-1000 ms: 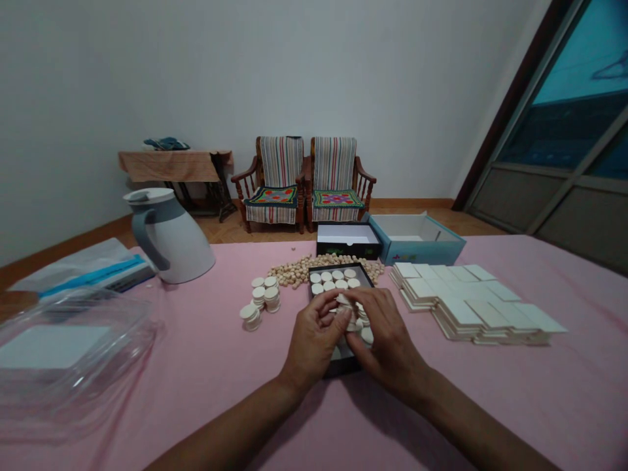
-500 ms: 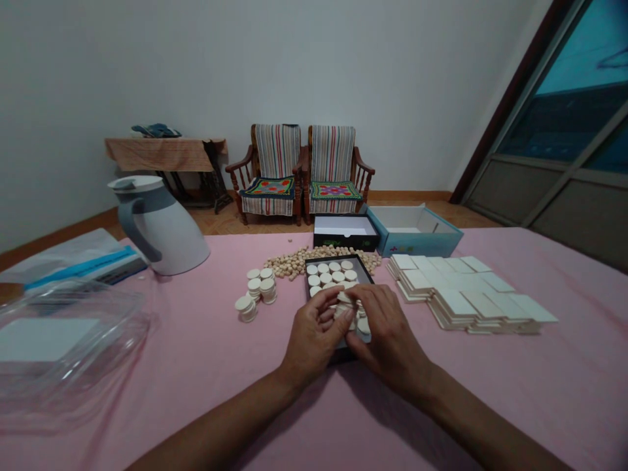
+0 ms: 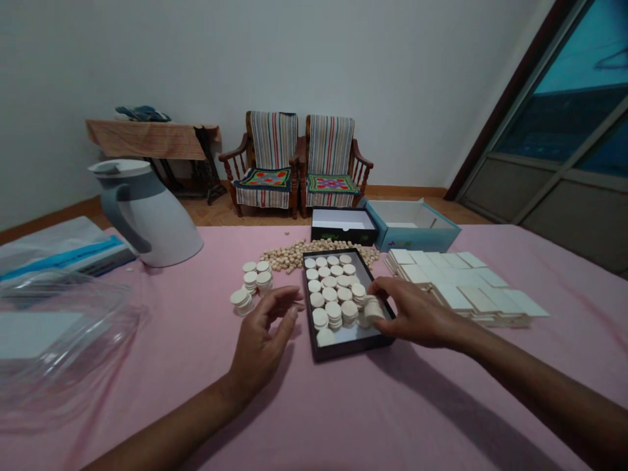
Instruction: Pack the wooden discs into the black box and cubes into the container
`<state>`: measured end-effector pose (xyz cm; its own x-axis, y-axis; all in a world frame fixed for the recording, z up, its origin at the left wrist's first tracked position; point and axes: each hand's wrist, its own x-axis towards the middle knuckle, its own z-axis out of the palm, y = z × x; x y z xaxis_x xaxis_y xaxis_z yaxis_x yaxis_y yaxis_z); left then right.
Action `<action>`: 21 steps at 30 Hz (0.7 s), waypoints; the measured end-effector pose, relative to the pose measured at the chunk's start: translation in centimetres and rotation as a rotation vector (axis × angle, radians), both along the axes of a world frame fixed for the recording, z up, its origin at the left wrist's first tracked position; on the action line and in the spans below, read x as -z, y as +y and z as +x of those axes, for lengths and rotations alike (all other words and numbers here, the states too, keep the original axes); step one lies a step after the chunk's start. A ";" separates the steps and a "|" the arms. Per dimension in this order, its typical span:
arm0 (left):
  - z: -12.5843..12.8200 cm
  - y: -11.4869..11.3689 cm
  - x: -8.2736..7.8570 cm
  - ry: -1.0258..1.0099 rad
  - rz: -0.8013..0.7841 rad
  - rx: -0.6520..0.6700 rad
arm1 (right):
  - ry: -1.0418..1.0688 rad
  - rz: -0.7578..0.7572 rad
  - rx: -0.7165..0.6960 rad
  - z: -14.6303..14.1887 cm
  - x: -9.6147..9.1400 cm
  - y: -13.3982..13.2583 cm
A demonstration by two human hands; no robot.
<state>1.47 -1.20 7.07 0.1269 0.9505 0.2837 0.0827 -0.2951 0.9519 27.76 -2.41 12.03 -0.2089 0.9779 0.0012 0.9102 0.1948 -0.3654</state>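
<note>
While right hand [image 3: 416,315] grips disc stack [image 3: 373,310], tray's right wall [image 3: 364,267] partly hidden.

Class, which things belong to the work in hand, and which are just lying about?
Work in hand:
Stack of pale, round, wooden-looking discs, held by the right hand
Shallow black rectangular box holding more discs
Disc stacks left of it

Seemingly lying about:
White-and-grey jug
Clear plastic container
Open light-blue box
Flat pale tiles
Small beige rounded pieces
</note>
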 end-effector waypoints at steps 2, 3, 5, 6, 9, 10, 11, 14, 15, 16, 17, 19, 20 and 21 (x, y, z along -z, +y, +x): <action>-1.2 -0.8 0.8 0.016 0.016 -0.030 | -0.083 -0.117 -0.040 -0.2 -0.5 0.7; -1.6 -1.2 1.3 0.024 0.028 -0.050 | -0.127 -0.166 -0.057 -0.4 -0.8 1.1; -2.4 -1.8 2.2 0.036 0.034 -0.102 | -0.212 -0.255 -0.091 -0.9 -1.4 2.0; -2.6 -2.0 2.6 0.035 0.031 -0.128 | -0.253 -0.291 -0.108 -1.3 -1.8 2.4; -3.0 -2.2 3.5 0.026 0.007 -0.152 | -0.358 -0.373 -0.141 -2.5 -2.7 3.3; -3.1 -2.2 3.7 0.029 0.003 -0.140 | -0.384 -0.384 -0.142 -2.9 -2.9 3.5; -3.2 -2.2 3.9 0.035 0.002 -0.127 | -0.397 -0.393 -0.141 -3.3 -3.0 3.6; -3.5 -2.1 4.3 0.055 0.003 -0.093 | -0.324 -0.460 -0.089 -3.9 -3.0 3.7; -3.6 -2.0 4.4 0.059 0.002 -0.084 | -0.264 -0.499 -0.058 -4.0 -2.9 3.7; -3.7 -2.0 4.6 0.063 -0.003 -0.070 | -0.197 -0.537 -0.023 -4.0 -2.7 3.6; -3.8 -2.0 4.8 0.067 -0.007 -0.055 | -0.132 -0.573 0.014 -4.0 -2.6 3.5; -3.9 -2.1 5.0 0.072 -0.010 -0.023 | -0.024 -0.629 0.086 -4.0 -2.3 3.2; -3.9 -2.1 5.1 0.073 -0.012 -0.010 | 0.013 -0.645 0.123 -4.1 -2.3 3.0; -3.9 -2.1 5.2 0.073 -0.015 0.000 | 0.041 -0.657 0.161 -4.1 -2.2 2.9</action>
<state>-2.41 -3.31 1.85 0.1468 0.9545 0.2595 0.1523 -0.2811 0.9475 23.66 0.52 14.24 -0.0726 0.7973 -0.5992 0.8921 -0.2167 -0.3965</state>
